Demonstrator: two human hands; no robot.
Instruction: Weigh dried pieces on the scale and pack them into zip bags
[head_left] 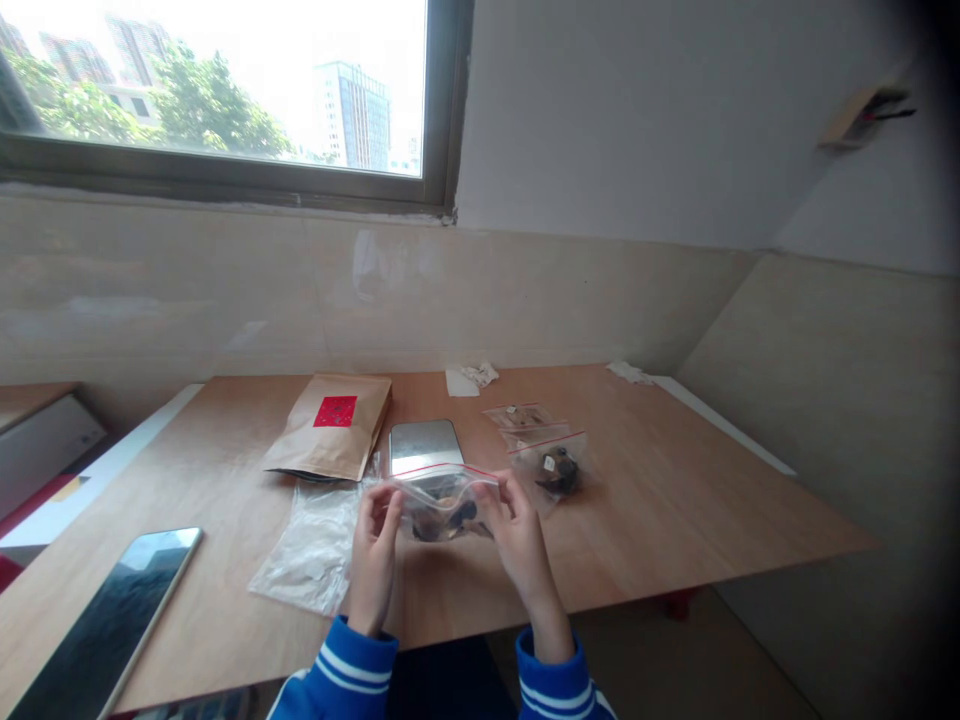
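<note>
Between my two hands is a clear zip bag [442, 512] with a red line along its top edge and dark and brownish pieces inside. My left hand [377, 530] pinches its left upper corner between thumb and fingers. At the right upper corner, my right hand [514, 520] grips it the same way. The bag's mouth looks slightly parted in a wavy line. Just behind it lies a flat silver-topped device, perhaps a small scale [425, 442], partly covered by the bag. A crumpled clear plastic bag [307, 550] lies flat beside my left hand.
A brown paper pouch [300, 445] with a red label lies back left. To the right are a zip bag with dark contents [559, 470] and smaller bags of brown pieces [520, 414]. A phone [112, 625] rests front left. Crumpled paper [480, 375] sits by the wall.
</note>
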